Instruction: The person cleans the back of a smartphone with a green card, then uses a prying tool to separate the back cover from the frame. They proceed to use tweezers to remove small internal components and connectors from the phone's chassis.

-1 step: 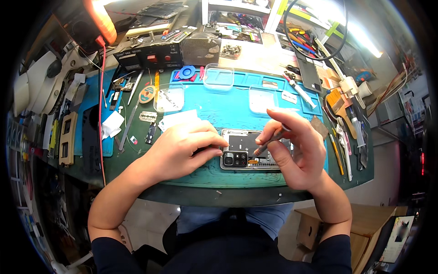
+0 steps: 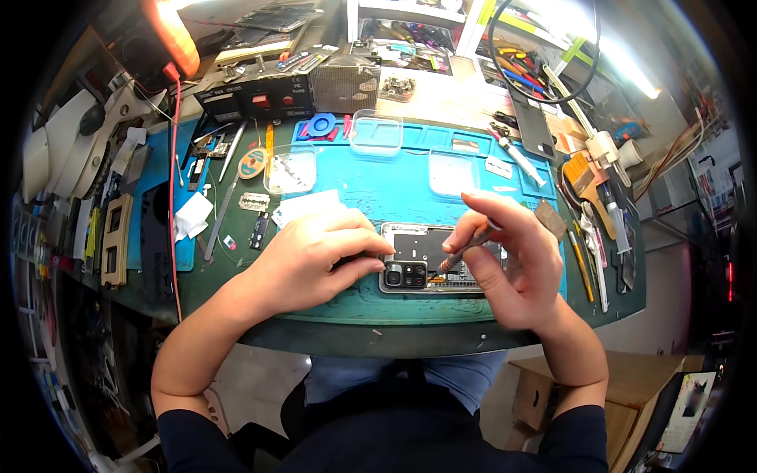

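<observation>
An opened smartphone (image 2: pixel 408 241) with its back cover off lies on the blue work mat (image 2: pixel 386 181), in front of me. Its black camera module (image 2: pixel 405 274) is at the lower left, and its inner parts are bare. At the phone's left edge, my left hand (image 2: pixel 315 256) has its thumb and fingers closed against the frame. My right hand (image 2: pixel 512 264) grips a thin screwdriver (image 2: pixel 473 240) between thumb and fingers, over the phone's middle. The tool points down and left, close to the parts beside the camera module; whether its tip touches cannot be seen. My right hand covers the phone's right end.
Clear plastic boxes (image 2: pixel 377 132) stand along the mat's far side, near a syringe (image 2: pixel 520 162). Left of my left hand lie a razor blade (image 2: pixel 254 202), white paper (image 2: pixel 192 214) and a solder spool (image 2: pixel 252 163). Pens and tweezers (image 2: pixel 599 268) lie at the right. A red cable (image 2: pixel 173 197) crosses the left side.
</observation>
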{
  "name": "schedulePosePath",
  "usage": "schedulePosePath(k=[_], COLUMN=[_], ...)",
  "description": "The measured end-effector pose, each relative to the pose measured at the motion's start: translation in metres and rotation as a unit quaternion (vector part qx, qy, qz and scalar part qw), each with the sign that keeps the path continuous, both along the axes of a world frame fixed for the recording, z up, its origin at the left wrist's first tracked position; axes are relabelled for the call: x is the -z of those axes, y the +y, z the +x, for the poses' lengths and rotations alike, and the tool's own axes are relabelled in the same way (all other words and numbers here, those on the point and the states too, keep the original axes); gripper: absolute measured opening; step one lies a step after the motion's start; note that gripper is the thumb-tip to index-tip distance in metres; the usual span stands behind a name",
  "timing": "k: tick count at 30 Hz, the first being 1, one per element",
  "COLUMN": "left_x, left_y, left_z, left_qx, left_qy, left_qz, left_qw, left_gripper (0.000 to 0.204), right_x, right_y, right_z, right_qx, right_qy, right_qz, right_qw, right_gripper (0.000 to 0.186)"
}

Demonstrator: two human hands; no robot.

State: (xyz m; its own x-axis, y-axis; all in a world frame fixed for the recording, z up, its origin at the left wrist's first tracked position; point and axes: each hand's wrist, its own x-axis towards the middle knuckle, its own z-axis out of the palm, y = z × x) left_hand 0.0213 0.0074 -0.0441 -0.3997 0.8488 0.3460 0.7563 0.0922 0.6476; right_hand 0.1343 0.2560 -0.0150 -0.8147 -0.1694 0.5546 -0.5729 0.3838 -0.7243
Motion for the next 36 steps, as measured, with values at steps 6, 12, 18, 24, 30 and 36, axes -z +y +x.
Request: schedulePosePath(k=[6, 12, 18, 24, 30, 36], left_x=[-0.005, -0.011, -0.017, -0.024, -0.031, -0.023], left_y=[0.003, 0.017, 0.022, 0.032, 0.037, 0.042], left_z=[0.005, 0.025, 0.042, 0.056, 0.064, 0.072], left_qx=[0.016, 0.007, -0.032, -0.055, -0.069, -0.098], left_qy=[0.024, 0.139, 0.217, 0.285, 0.340, 0.366], left_qz=[0.010, 0.001, -0.044, -0.087, -0.124, -0.118], left_qw=[1.000, 0.990, 0.975, 0.953, 0.930, 0.918], left_gripper=[0.029, 0.039, 0.032, 0.033, 0.033, 0.031], right_x=[0.001, -0.008, -0.021, 0.008, -0.012, -0.018], right_y=[0.001, 0.021, 0.092, 0.133, 0.165, 0.169], right_z=[0.004, 0.001, 0.035, 0.070, 0.092, 0.106], right_qx=[0.019, 0.167, 0.354, 0.428, 0.535, 0.508], right_qy=[0.018, 0.030, -0.135, -0.131, -0.047, -0.223], right_qz=[0.015, 0.017, 0.090, 0.145, 0.196, 0.242], right_qw=[1.000, 0.985, 0.921, 0.883, 0.820, 0.796], right_gripper=[0.051, 0.056, 0.032, 0.022, 0.015, 0.013])
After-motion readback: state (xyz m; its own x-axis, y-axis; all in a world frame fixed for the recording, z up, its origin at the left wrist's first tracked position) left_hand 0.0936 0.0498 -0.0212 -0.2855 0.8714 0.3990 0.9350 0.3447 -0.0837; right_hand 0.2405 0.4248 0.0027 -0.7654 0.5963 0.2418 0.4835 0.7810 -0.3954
